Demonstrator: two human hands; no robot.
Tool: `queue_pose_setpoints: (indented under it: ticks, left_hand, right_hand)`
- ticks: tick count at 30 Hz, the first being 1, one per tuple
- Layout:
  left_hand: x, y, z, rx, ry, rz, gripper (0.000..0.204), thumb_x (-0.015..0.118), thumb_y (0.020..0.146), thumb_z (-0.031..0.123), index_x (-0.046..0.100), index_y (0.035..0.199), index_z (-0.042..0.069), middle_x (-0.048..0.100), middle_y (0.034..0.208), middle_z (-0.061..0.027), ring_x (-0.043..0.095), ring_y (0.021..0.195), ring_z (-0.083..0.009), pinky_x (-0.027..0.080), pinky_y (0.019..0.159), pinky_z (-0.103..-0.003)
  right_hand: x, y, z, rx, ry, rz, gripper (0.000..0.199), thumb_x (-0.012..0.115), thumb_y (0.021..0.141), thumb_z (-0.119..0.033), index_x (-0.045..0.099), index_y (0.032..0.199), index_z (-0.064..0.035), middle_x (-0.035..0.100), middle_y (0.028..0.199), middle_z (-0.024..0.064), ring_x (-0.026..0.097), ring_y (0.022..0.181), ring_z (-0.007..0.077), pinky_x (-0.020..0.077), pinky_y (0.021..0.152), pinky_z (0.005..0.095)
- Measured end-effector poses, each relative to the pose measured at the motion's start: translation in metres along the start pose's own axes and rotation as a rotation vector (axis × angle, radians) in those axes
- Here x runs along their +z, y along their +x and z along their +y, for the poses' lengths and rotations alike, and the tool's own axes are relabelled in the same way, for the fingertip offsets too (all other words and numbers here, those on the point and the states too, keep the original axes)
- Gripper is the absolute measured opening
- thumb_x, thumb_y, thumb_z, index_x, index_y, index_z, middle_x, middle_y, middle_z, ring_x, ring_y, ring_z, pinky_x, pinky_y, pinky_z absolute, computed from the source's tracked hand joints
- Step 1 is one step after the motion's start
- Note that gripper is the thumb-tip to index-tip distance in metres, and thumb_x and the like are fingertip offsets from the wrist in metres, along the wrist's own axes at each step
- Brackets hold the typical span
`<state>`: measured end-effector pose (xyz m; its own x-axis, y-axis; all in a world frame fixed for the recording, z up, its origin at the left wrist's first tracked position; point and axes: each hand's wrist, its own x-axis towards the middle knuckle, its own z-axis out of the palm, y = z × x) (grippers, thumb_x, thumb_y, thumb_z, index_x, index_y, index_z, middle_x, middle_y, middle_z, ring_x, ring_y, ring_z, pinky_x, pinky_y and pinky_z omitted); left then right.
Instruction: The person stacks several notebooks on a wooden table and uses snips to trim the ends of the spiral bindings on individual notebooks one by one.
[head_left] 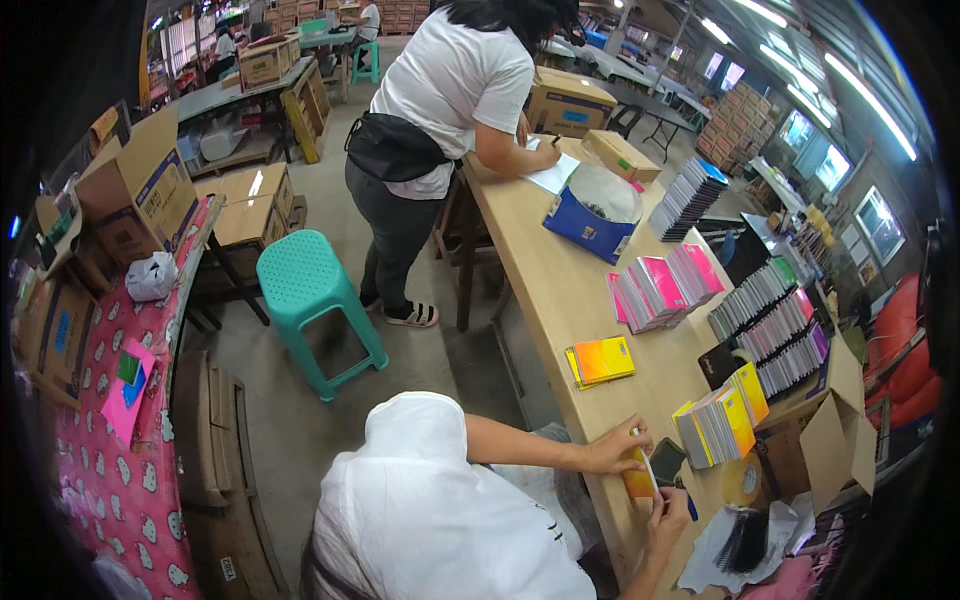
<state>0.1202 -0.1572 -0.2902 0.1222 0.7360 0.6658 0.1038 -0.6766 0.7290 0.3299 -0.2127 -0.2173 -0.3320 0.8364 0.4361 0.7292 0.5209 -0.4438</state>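
My left hand point(612, 450) rests on a small orange notebook point(638, 484) at the near edge of the long wooden table point(545, 290) and pinches its top edge. My right hand point(668, 515) grips the same notebook from below. A thin white strip point(648, 468) lies along the cover between my fingers. A dark phone point(668, 460) lies just past the notebook. Right of it stands a row of yellow-covered notebooks point(722, 420). My white-shirted shoulder fills the lower middle of the view.
A person in a white shirt point(455, 85) leans over the table's far end, writing. Pink point(660, 288) and orange-yellow point(600, 360) notebook stacks, a blue box point(585, 225), a tape roll point(742, 480) and an open carton point(830, 440) crowd the table. A teal stool point(305, 290) stands in the aisle, cartons at left.
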Motion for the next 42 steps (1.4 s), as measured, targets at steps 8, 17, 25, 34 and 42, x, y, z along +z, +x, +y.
queue_pose_setpoints:
  ticks: [8, 17, 25, 34, 42]
  left_hand:
    - [0.002, 0.000, 0.000, 0.024, 0.014, 0.007, 0.032, 0.077, 0.074, 0.017, 0.055, 0.096, 0.007, 0.042, 0.100, -0.0119, 0.050, 0.096, -0.0285, 0.044, 0.084, -0.037]
    - [-0.009, 0.004, 0.000, 0.046, 0.000, -0.049, 0.033, 0.077, 0.073, 0.021, 0.055, 0.095, 0.009, 0.042, 0.101, -0.0128, 0.047, 0.097, -0.0313, 0.042, 0.085, -0.040]
    - [-0.022, 0.013, -0.002, 0.028, -0.112, -0.174, 0.043, 0.081, 0.069, 0.028, 0.052, 0.093, 0.008, 0.040, 0.101, -0.0106, 0.045, 0.098, -0.0284, 0.040, 0.085, -0.037]
    - [-0.022, 0.031, -0.013, -0.016, -0.079, -0.206, 0.048, 0.083, 0.067, 0.028, 0.049, 0.093, 0.008, 0.042, 0.099, -0.0106, 0.046, 0.094, -0.0282, 0.040, 0.081, -0.038]
    - [-0.005, 0.032, -0.016, -0.043, -0.107, -0.250, 0.051, 0.083, 0.067, 0.028, 0.046, 0.095, 0.007, 0.042, 0.097, -0.0107, 0.047, 0.092, -0.0289, 0.040, 0.079, -0.038]
  right_hand:
    - [0.004, -0.001, -0.021, 0.033, -0.074, -0.010, 0.027, 0.054, 0.095, -0.024, 0.063, 0.104, 0.0005, 0.057, 0.083, 0.0137, 0.056, 0.083, 0.0296, 0.0447, 0.070, 0.0383]
    - [-0.011, 0.025, 0.000, 0.042, 0.030, -0.192, 0.038, 0.055, 0.092, -0.024, 0.059, 0.121, -0.0010, 0.051, 0.124, 0.0211, 0.051, 0.109, 0.0369, 0.0412, 0.094, 0.0429]
    - [-0.008, 0.084, 0.038, -0.093, -0.454, -0.651, 0.068, 0.075, 0.065, -0.026, 0.057, 0.131, -0.0245, 0.035, 0.141, 0.0247, 0.039, 0.121, 0.0427, 0.0375, 0.101, 0.0446]
    - [-0.015, 0.028, 0.051, 0.432, 0.979, -0.396, 0.067, 0.068, 0.078, -0.037, 0.049, 0.130, 0.0006, 0.055, 0.119, 0.0172, 0.052, 0.111, 0.0248, 0.0390, 0.099, 0.0360]
    - [-0.024, 0.030, 0.036, 0.410, 0.981, -0.403, 0.064, 0.060, 0.082, -0.043, 0.050, 0.122, 0.0057, 0.057, 0.113, 0.0127, 0.054, 0.107, 0.0211, 0.0390, 0.097, 0.0343]
